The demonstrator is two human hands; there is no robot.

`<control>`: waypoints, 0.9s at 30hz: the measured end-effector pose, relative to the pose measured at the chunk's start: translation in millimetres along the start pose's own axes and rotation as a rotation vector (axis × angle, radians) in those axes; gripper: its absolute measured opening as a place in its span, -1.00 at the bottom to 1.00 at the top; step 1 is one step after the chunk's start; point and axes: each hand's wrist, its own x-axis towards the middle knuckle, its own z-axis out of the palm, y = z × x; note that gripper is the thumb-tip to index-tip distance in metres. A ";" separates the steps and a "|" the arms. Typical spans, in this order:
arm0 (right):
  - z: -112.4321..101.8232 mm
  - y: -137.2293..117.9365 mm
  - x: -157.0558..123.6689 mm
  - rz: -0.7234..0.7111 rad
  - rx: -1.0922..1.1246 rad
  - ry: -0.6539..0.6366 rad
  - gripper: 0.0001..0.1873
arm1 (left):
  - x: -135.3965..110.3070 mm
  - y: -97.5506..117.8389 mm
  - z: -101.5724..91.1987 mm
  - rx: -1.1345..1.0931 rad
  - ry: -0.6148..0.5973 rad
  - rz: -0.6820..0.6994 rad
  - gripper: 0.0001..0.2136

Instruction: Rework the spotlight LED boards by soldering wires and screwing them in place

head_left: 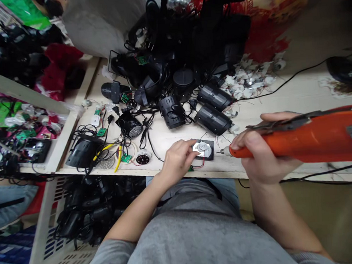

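My left hand (179,158) pinches a small black square part with a round silver piece on top (203,149), holding it down on the pale wooden bench near its front edge. Thin red wires trail from under the part. My right hand (260,152) is wrapped round an orange electric screwdriver (303,137). The tool lies almost level, and its metal tip (224,152) points left, just beside the right edge of the black part.
A heap of black lamp housings (188,46) and cables fills the back of the bench (297,95). Yellow-handled pliers (117,154), small green circuit boards and round LED discs lie left. White small parts (247,82) sit behind. A crate (51,241) with black housings stands below left.
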 end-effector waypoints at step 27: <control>16.7 21.8 -0.5 0.023 0.056 -0.096 -0.74 | 23.9 -1.3 15.8 -0.018 -0.383 -0.109 -0.71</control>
